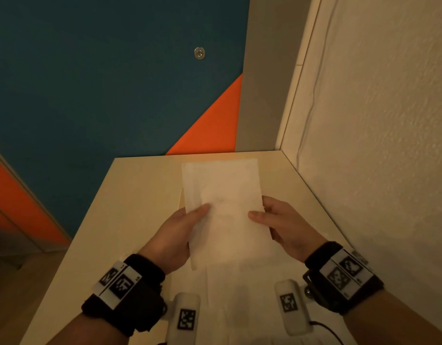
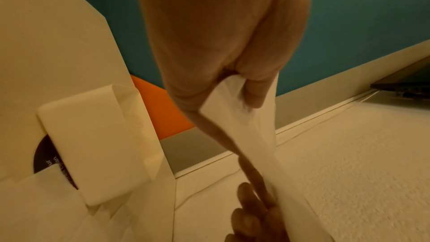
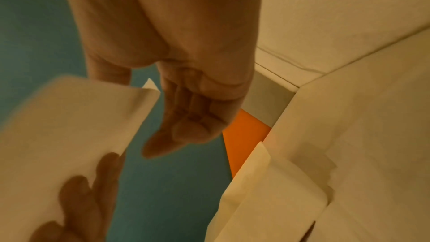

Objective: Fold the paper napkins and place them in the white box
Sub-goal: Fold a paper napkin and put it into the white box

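I hold a white paper napkin (image 1: pixel 224 207) in the air over the cream table (image 1: pixel 140 195), tilted away from me. My left hand (image 1: pixel 187 227) pinches its left edge between thumb and fingers, seen close in the left wrist view (image 2: pixel 232 87). My right hand (image 1: pixel 277 220) holds the right edge under its thumb, while its fingertips (image 3: pixel 193 117) curl clear of the sheet (image 3: pixel 69 126). The white box (image 2: pixel 93 144) lies on the table with folded paper showing at its far end. In the head view the held napkin hides the box.
More flat napkins (image 1: pixel 239 295) lie on the table under my wrists. A textured white wall (image 1: pixel 364 120) closes the table's right side. Beyond the far and left edges the table drops off to teal and orange surfaces (image 1: pixel 90 70).
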